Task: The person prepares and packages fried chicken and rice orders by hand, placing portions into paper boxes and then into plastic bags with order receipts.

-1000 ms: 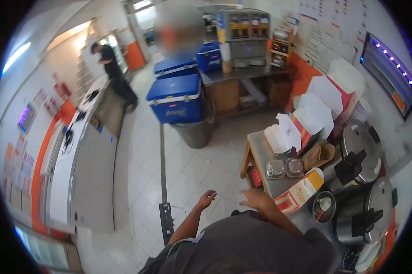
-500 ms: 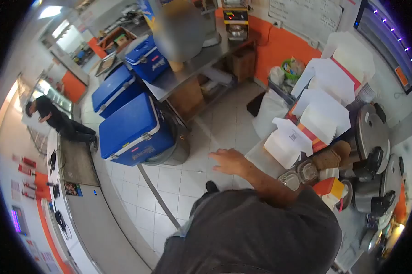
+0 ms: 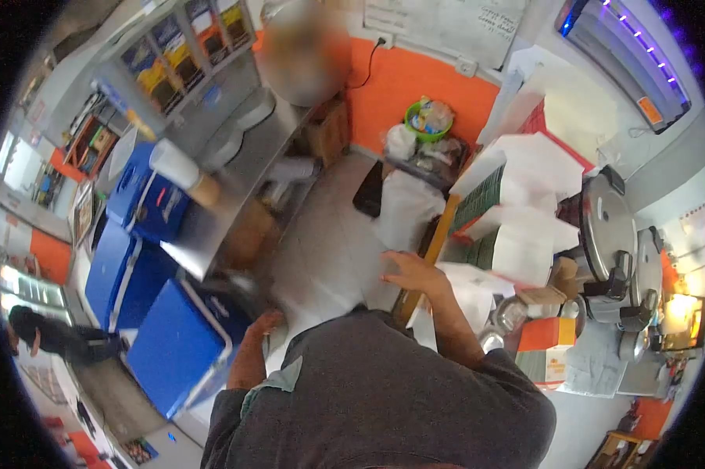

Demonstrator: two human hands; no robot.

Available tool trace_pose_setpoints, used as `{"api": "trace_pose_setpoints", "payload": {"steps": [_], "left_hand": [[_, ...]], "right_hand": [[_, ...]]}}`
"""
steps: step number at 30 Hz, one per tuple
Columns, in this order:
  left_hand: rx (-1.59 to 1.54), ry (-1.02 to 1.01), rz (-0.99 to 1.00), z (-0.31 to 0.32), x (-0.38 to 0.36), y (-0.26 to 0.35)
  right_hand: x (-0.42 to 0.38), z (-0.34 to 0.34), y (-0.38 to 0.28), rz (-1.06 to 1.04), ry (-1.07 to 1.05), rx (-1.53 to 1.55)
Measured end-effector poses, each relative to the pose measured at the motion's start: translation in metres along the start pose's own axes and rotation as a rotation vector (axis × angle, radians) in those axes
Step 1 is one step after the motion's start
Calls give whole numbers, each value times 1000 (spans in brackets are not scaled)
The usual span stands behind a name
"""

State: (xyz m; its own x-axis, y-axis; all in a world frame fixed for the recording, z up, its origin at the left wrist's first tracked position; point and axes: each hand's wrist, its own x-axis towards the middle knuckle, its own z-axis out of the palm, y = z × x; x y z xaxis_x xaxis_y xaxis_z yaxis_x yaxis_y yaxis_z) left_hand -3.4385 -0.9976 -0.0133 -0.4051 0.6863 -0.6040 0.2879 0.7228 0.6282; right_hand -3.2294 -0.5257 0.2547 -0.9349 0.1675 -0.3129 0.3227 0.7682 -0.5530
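My right hand is raised over the floor beside the counter's edge, fingers apart and nothing in it. The white open takeaway boxes on the counter stand to its right. Low on the left, my left hand is held out near a blue cooler; its fingers are small and smeared. An orange and white box and clear round containers lie on the counter near my right forearm.
Blue coolers and a steel table are at the left. A white bag and a green basket stand ahead. Large metal pots are at the right. Another person stands at the far left.
My view has turned to the right and come closer to the counter and boxes. My left hand has come into view. My right hand remains raised with its fingers apart.
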Motion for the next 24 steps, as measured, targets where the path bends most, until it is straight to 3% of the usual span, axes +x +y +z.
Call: {"api": "trace_pose_setpoints", "payload": {"steps": [3, 5, 6, 9, 12, 13, 15, 16, 18, 19, 21, 22, 24], "left_hand": [[522, 96, 523, -30, 112, 10], [2, -54, 75, -63, 132, 112], [-233, -39, -149, -82, 136, 176], [6, -161, 257, -86, 257, 137], [296, -294, 467, -108, 340, 187], [311, -313, 504, -121, 357, 219], [249, -421, 257, -150, 370, 286], [258, -457, 284, -152, 403, 299], [289, -491, 499, -136, 471, 325], [323, -560, 452, -160, 454, 390], [314, -477, 684, -166, 464, 466], [314, -479, 835, -165, 472, 506], [279, -525, 1053, -166, 477, 593]], "right_hand": [[35, -78, -1, -80, 216, 272], [50, -129, 6, -161, 616, 139], [54, -157, 4, -128, 632, 124], [62, -241, -6, -31, 872, 29], [79, -301, 11, 197, 984, 53], [87, -322, 32, 221, 991, -185], [98, -370, 60, 376, 945, -491], [105, -397, 68, 500, 899, -556], [119, -453, 82, 891, 723, -592], [125, -475, 92, 922, 717, -609], [131, -502, 126, 1190, 311, -487], [128, -505, 146, 1153, 218, -515], [131, -506, 144, 1301, 128, -138]]}}
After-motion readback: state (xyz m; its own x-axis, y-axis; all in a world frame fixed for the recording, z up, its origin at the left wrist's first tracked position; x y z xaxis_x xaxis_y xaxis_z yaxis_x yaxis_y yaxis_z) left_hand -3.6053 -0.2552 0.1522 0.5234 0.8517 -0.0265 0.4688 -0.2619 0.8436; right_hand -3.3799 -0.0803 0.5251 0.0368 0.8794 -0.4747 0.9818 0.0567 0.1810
